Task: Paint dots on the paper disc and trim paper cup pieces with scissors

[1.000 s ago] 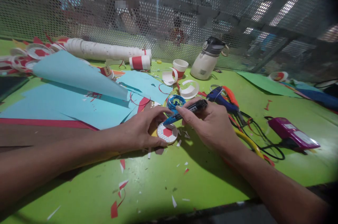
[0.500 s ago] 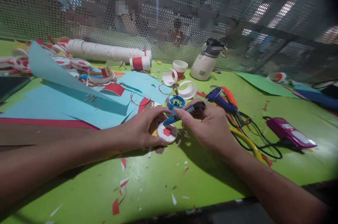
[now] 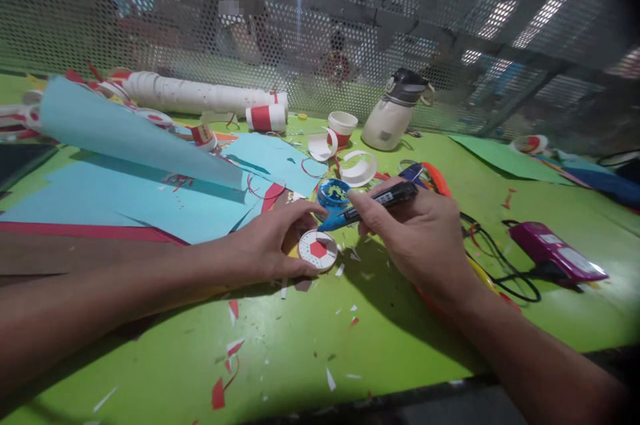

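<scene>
White round disc, marked with a red hexagon and small blue dots, lies near the middle of the green table, and the left hand curls half open about its left side, holding the rim with the thumb along the near edge. The right hand is closed round a black marker with a blue tip, slanted so the tip comes to the disc's far edge; whether they touch I can't tell. Just beyond sits a blue ring. Farther back stand a red-and-white paper cup and a white bottle with a black top. Light blue paper sheets spread to the left, and a glossy purple box lies to the right
</scene>
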`<state>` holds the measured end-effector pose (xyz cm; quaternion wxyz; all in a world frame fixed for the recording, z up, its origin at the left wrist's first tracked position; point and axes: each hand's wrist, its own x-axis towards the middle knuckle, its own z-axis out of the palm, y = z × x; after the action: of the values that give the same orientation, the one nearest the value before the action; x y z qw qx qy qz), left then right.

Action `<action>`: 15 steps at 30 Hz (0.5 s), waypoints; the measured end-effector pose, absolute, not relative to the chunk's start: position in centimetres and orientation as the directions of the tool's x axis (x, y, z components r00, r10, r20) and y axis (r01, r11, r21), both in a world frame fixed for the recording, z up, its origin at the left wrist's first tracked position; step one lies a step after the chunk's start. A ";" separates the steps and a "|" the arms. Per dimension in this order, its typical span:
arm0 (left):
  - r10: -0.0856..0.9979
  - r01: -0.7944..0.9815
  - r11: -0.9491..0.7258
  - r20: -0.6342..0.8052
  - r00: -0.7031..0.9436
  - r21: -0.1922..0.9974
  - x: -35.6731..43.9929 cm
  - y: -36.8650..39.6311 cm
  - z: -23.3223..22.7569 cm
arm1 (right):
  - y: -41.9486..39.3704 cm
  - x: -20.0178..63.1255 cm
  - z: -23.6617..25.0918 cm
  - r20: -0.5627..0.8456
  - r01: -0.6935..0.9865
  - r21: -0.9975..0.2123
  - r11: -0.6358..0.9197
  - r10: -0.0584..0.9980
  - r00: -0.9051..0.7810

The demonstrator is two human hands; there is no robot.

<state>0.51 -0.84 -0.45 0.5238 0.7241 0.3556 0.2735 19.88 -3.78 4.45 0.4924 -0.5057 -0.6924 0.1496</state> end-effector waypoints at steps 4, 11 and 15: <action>0.778 0.216 -0.089 -0.067 0.625 0.972 0.8 -1.1 0.0 | -3.4 19.8 3.8 0.527 0.581 -0.681 0.446 0.849 -0.035; 0.766 0.190 -0.068 -0.070 0.639 0.979 0.9 -1.1 0.0 | -3.3 19.7 3.3 0.553 0.597 -0.638 0.486 0.829 -0.084; 0.784 0.164 -0.106 -0.019 0.620 0.981 0.8 -1.1 -0.2 | -3.4 19.7 3.3 0.565 0.620 -0.607 0.498 0.818 -0.104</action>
<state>0.76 -1.05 -0.16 0.5743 0.6930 0.3420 0.2700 19.69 -3.42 3.26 0.4571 -0.4892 -0.7348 0.1087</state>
